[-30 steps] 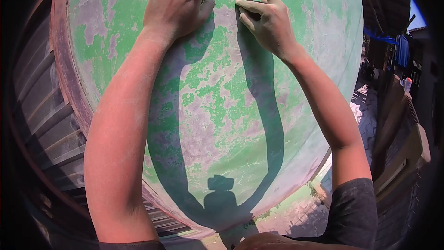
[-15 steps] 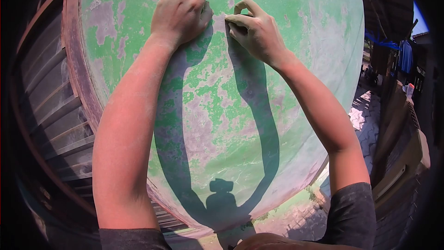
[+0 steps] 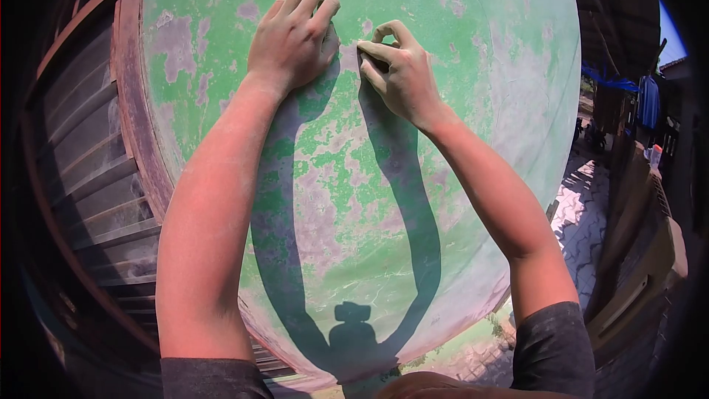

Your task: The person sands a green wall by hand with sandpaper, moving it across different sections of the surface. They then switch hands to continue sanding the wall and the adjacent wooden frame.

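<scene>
A green wall (image 3: pixel 354 214) with peeled, greyish patches fills the middle of the head view. Against its upper part rests my left hand (image 3: pixel 295 38), back towards the camera, fingers curled and dusty; whatever they may hold is hidden. Just to the right, my right hand (image 3: pixel 402 70) touches the wall with thumb and fingers pinched together. What lies between those fingertips is too small to make out. Shadows of both arms and of my head fall down the wall below the hands.
On the left is a brown wooden frame (image 3: pixel 133 96) beside dark slatted shutters (image 3: pixel 100 177). A paved path (image 3: pixel 580 214), a hanging blue cloth (image 3: pixel 648 96) and a wooden board (image 3: pixel 642 288) are at the right.
Both hands appear slightly lower in the view, along with the wall's patches. My right hand has shifted a little left and down, still pinched.
</scene>
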The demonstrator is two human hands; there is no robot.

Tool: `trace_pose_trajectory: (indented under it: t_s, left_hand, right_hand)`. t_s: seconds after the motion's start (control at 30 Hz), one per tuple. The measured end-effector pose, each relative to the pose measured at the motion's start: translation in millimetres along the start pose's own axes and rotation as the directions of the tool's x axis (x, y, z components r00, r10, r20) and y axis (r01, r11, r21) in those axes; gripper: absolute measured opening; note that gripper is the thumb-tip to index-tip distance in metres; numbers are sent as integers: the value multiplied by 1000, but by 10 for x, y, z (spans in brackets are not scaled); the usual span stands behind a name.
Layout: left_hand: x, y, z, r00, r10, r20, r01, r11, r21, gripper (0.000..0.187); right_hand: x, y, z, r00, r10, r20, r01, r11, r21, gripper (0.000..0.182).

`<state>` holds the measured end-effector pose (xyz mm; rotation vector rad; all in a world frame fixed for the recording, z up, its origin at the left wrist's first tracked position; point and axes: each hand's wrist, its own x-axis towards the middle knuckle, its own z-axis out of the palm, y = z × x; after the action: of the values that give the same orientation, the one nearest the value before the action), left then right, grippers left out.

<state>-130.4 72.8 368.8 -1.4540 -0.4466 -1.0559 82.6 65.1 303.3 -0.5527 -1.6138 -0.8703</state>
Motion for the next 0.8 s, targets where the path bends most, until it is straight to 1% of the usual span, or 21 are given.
trace_pose_trajectory:
  t_s: [0.07,0.13,0.17,0.2,0.27,0.3,0.33,0.4,0.43,0.47,0.53,0.57,0.6,0.67,0.7,0.73,0.8]
  left_hand:
    - [7,-1,-2,1000,16,-11,-16,1000,-5,32]
    - [11,-3,-3,1000,15,-10,-15,1000,-3,32]
    - [3,1,-1,1000,9,-10,-9,1000,-2,32]
    - [-6,9,1,1000,2,-10,-2,1000,-4,32]
    - [9,5,0,1000,-4,2,4,1000,-2,31]
    - [11,8,-5,1000,-2,1,2,1000,-1,31]
    - [12,7,-13,1000,3,0,-3,1000,0,31]
    - [4,3,-13,1000,10,5,-10,1000,2,30]
    - [4,2,-7,1000,8,1,-8,1000,4,30]
    - [1,9,-6,1000,6,-3,-6,1000,2,30]
    - [3,14,-10,1000,10,-3,-10,1000,4,29]
    - [6,13,-12,1000,16,-6,-15,1000,8,29]
    - [14,8,-13,1000,19,-8,-19,1000,9,29]
    - [14,8,-18,1000,26,3,-26,1000,11,28]
    - [16,7,-18,1000,26,5,-26,1000,13,28]
    - [18,8,-17,1000,25,6,-25,1000,13,27]
    - [17,9,-18,1000,27,6,-27,1000,15,27]
  right_hand:
    - [45,105,-38,1000,-23,-3,23,999,24,28]
    - [96,176,-73,992,109,-64,-111,994,-24,28]
    - [88,153,-37,990,97,-105,-99,995,-17,27]
    - [55,125,-13,991,95,-98,-97,995,-19,27]
    - [8,83,-1,998,57,-29,-54,995,83,26]
    - [10,109,-27,1000,24,-11,-22,996,89,26]
    - [39,145,-58,1000,23,-16,-22,996,91,26]
    - [104,221,-97,996,77,-36,-77,997,-1,27]
    - [112,231,-77,994,104,-41,-104,995,3,22]
    - [84,194,-51,994,107,-39,-106,994,5,22]
    - [17,117,-5,1000,27,2,-28,998,56,22]
    - [19,79,-46,998,4,66,-7,999,47,21]
    - [47,98,-75,998,3,62,-6,999,46,21]
    - [126,166,-111,995,97,26,-98,995,16,22]
    - [164,183,-100,991,129,-30,-130,991,-31,23]
    - [142,168,-67,991,130,-27,-131,991,-28,23]
    - [81,75,1,996,84,-17,-84,995,50,23]
